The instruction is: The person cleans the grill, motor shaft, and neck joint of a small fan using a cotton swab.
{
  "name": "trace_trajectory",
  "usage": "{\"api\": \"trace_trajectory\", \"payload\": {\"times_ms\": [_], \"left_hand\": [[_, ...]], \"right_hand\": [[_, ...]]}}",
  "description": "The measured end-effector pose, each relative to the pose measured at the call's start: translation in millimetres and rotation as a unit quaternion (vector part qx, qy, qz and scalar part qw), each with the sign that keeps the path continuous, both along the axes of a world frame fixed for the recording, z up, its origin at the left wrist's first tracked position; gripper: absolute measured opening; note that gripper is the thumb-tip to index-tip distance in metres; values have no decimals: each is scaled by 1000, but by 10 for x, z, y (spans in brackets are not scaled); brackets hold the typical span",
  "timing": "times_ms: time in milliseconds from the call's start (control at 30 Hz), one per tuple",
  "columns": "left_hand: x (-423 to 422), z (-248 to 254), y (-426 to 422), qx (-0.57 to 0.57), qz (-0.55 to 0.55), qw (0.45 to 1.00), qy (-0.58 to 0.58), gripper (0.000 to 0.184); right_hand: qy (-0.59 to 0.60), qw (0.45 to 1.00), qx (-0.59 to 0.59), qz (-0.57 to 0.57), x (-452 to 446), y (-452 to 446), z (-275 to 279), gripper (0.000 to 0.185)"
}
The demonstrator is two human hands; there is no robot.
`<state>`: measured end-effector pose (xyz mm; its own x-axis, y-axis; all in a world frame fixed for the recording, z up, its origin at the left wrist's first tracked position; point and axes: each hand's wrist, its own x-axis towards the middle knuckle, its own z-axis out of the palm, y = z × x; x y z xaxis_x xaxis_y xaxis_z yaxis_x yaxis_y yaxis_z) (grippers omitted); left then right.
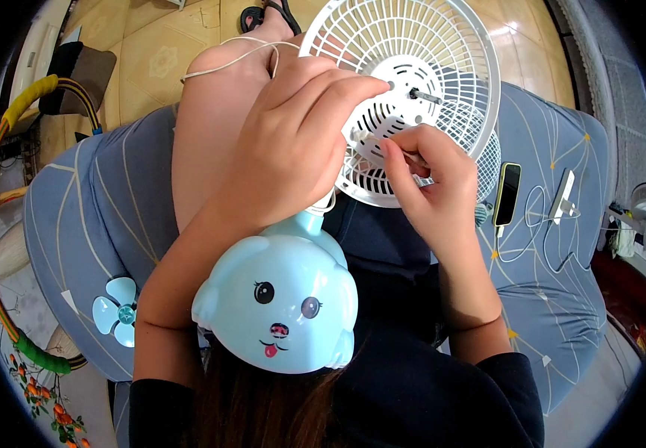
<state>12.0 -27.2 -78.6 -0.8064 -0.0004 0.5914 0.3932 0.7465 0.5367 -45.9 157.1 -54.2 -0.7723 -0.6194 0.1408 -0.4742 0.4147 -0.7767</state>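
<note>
Both hands work at the back grille of a small fan

The left hand (pixel 293 138) lies over the near left side of the white grille (pixel 491 67), its fingers bent and reaching across, the index fingertip at the round centre plate (pixel 405 71). Its thumb is out of sight, so whether it grips anything cannot be told. The right hand (pixel 439 175) is curled at the lower right of the plate, thumb and fingers closed on a thin piece (pixel 415 159), too hidden to name. Just above the right hand, a bare metal shaft (pixel 427 96) sticks out of the plate.

The fan's pale blue base (pixel 286 306), with a puppy face, lies below the left hand, close against the person's body. A second, finer grille (pixel 483 142) shows behind the first, beyond the right hand. Farther to the right of that hand, a phone (pixel 507 194) and a white power strip (pixel 563 196) with its cord rest on the grey-blue sofa (pixel 554 321). Well off to the left of the left hand and nearer the body, the light blue fan blades (pixel 120 312) lie on the sofa. Above the left hand, a white cord (pixel 226 66) crosses the person's leg.
</note>
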Motion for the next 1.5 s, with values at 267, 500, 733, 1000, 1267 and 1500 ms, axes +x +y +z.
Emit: {"api": "trace_trajectory", "payload": {"times_ms": [267, 500, 733, 1000, 1267, 1500], "left_hand": [[32, 37, 1, 17, 0, 999, -34, 55], [32, 36, 4, 24, -9, 999, -37, 55], [33, 19, 6, 13, 1, 1000, -29, 56], [23, -1, -2, 17, -3, 1000, -16, 56], [16, 13, -9, 10, -7, 1000, -8, 55], [20, 31, -15, 2, -1, 1000, -20, 54]], "right_hand": [[24, 999, 21, 13, 56, -42, 27, 11], [37, 997, 58, 29, 36, 18, 112, 11], [1, 1000, 11, 13, 36, -2, 140, 10], [32, 999, 23, 30, 15, -45, 63, 10], [-21, 997, 68, 26, 32, 50, 183, 10], [-25, 999, 20, 7, 2, 50, 162, 9]]}}
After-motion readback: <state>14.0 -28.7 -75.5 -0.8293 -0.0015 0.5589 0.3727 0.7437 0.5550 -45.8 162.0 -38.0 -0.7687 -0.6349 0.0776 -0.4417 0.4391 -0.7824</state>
